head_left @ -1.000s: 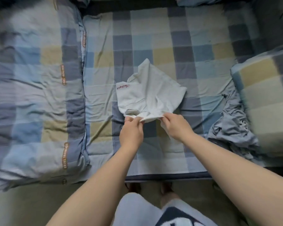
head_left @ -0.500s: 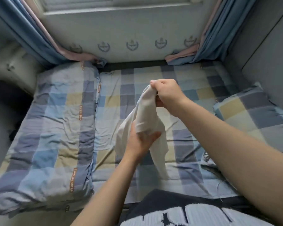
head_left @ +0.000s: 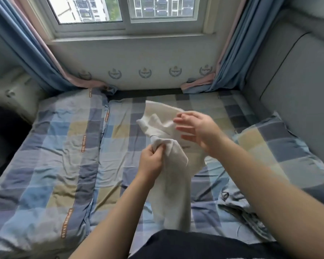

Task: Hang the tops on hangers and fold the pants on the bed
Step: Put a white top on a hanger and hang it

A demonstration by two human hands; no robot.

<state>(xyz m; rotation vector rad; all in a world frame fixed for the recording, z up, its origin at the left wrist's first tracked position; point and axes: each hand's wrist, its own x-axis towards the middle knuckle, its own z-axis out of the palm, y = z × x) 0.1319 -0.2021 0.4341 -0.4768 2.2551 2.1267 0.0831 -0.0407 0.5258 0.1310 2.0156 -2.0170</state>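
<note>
White garment (head_left: 170, 193) held up over the checked bed (head_left: 45, 165), bunched in the gripping left hand (head_left: 151, 161); right hand (head_left: 200, 131) loose, fingers spread, holding nothing. Best next: find a hem or waistband with it, then shake flat before folding or hanging.

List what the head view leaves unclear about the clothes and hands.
Head view only:
White garment: bunched in the left hand; top or pants unclear, bottom hidden by the dark shirt.
Right hand: fingers blurred; contact with the cloth unclear.
Grey garment: partly covered by the right forearm.
</note>
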